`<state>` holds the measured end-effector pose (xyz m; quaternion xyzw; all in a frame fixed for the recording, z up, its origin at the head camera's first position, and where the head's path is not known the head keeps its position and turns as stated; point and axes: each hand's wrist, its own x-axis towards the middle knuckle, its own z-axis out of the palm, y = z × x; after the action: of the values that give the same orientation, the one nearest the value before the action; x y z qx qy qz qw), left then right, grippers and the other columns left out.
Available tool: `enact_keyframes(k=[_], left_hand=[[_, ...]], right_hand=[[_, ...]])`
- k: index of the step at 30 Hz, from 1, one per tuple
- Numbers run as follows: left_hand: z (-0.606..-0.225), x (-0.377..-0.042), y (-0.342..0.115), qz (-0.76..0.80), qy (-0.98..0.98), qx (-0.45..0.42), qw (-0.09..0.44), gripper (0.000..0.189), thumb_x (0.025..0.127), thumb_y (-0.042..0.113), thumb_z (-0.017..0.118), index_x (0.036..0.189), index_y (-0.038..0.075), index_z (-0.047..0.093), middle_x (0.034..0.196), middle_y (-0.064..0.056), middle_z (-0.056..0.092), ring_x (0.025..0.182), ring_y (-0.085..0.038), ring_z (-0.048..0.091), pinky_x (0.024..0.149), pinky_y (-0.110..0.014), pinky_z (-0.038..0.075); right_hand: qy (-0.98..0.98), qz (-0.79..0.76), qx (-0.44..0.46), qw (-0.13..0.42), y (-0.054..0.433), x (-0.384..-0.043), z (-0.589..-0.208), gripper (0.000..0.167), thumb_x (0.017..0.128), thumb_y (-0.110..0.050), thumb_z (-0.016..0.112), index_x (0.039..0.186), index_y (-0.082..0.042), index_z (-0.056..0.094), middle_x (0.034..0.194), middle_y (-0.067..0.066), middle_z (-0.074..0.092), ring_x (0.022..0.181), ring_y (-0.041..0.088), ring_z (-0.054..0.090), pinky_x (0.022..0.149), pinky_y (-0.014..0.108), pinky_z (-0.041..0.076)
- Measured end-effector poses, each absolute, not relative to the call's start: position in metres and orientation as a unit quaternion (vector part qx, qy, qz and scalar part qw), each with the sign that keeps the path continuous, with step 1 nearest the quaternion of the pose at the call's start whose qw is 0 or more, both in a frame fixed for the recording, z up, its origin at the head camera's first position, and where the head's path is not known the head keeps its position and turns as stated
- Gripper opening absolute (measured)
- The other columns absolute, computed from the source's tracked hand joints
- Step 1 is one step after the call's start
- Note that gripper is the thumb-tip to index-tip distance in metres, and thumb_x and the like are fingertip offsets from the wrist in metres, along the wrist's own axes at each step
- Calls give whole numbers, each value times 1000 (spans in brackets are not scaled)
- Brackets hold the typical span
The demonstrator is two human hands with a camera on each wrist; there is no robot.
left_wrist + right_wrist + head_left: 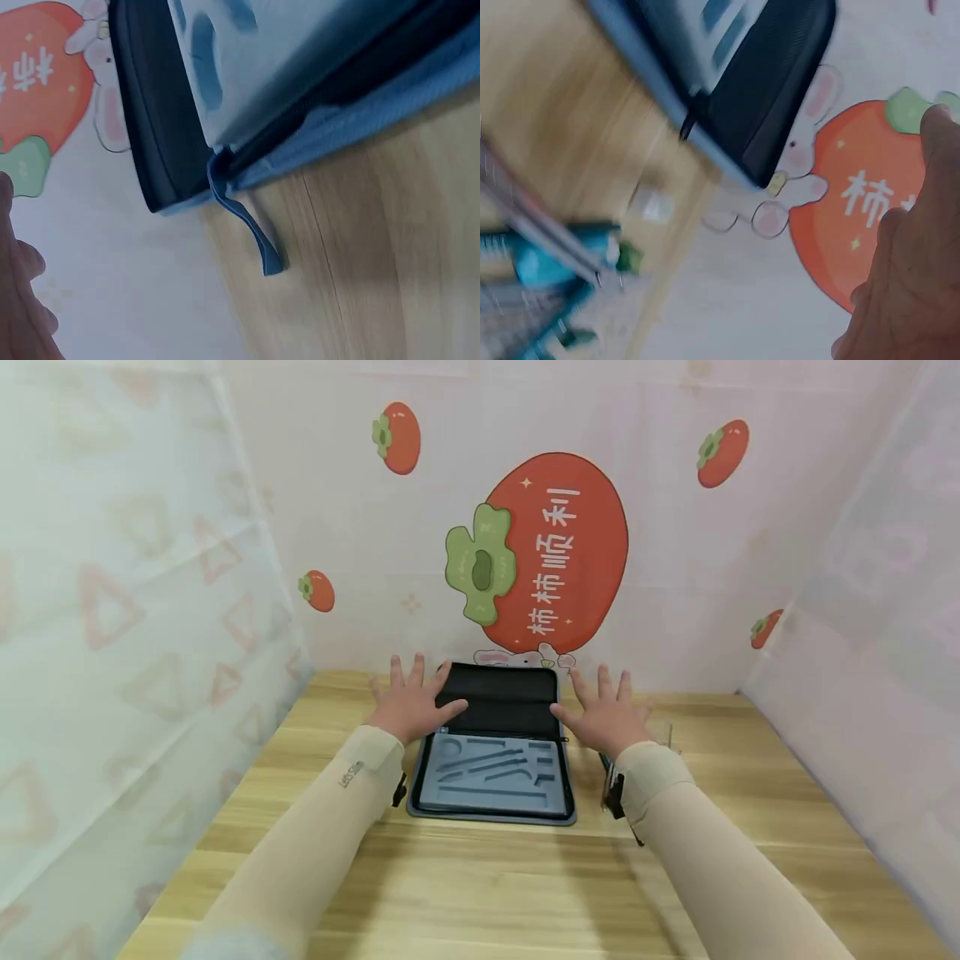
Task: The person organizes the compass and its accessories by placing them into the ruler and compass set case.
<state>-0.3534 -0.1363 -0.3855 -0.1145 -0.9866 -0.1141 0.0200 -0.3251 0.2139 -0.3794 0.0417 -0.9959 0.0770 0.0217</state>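
Observation:
An unzipped case stands open on the table, its black lid folded back toward the wall. In its lower half lies a blue-grey foam insert with tool-shaped recesses. My left hand hovers with fingers spread at the lid's left side, holding nothing. My right hand is spread the same way at the lid's right side, also holding nothing. A blue pull tab hangs from the case's corner in the left wrist view. On the other side, a dark zipper pull shows in the right wrist view.
Blurred teal items and a small clear piece lie on the table right of the case, mostly behind my right wrist in the head view. A persimmon-printed sheet rises behind the wooden table, with patterned sheets on both sides.

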Motion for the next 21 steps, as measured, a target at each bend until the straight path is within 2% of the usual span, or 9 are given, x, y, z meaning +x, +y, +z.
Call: enact_keyframes(k=[5, 8, 11, 14, 16, 18, 21], left_hand=[[-387, -342, -128, -131, -984, -111, 37, 94, 96, 87, 39, 171, 40, 8, 180, -15, -7, 160, -57, -18, 114, -90, -5], [-389, -336, -123, -127, -985, -113, 43, 95, 94, 90, 36, 171, 41, 6, 180, -14, -8, 160, -56, -19, 115, -89, -7], [-388, -329, -121, -127, -985, -112, 42, 96, 95, 89, 37, 171, 39, 9, 180, -15, -5, 161, -57, -15, 117, -88, -5], [-384, -319, -121, -141, -985, -99, 23, 92, 99, 78, 48, 172, 31, 18, 180, -18, 7, 162, -56, 0, 121, -84, 7], [-381, -311, -122, -151, -984, -93, 1, 89, 101, 69, 56, 171, 23, 25, 177, -20, 21, 162, -53, 16, 124, -76, 19], [-379, -303, -124, -154, -984, -91, -19, 86, 102, 61, 63, 168, 16, 33, 171, -21, 35, 157, -48, 33, 122, -69, 34], [-379, -296, -123, -162, -981, -93, -45, 86, 99, 54, 72, 164, 8, 40, 162, -21, 49, 148, -43, 49, 118, -60, 44]], right_hand=[[-995, 84, 48, 21, 217, -313, -389, 97, 92, -94, 25, 171, -41, 1, 180, 17, -8, 162, 55, -13, 110, 93, -6], [-994, 100, 38, 12, 219, -307, -393, 99, 90, -96, 22, 170, -43, -3, 179, 16, -12, 161, 54, -18, 110, 93, -7], [-993, 112, 30, 5, 220, -304, -393, 100, 90, -96, 23, 170, -42, -1, 179, 16, -14, 161, 54, -19, 109, 93, -6], [-993, 116, 31, -8, 221, -300, -385, 97, 95, -90, 33, 172, -37, 7, 179, 19, -9, 161, 55, -17, 111, 93, -3], [-993, 115, 41, -11, 220, -296, -377, 91, 99, -80, 44, 172, -33, 15, 179, 22, 2, 162, 56, -10, 114, 91, 5], [-992, 113, 55, -3, 220, -292, -367, 83, 103, -66, 54, 171, -27, 24, 176, 25, 17, 162, 56, 5, 117, 86, 17], [-989, 130, 73, 18, 226, -283, -351, 73, 106, -48, 61, 168, -20, 34, 168, 25, 38, 156, 53, 31, 116, 76, 36]])
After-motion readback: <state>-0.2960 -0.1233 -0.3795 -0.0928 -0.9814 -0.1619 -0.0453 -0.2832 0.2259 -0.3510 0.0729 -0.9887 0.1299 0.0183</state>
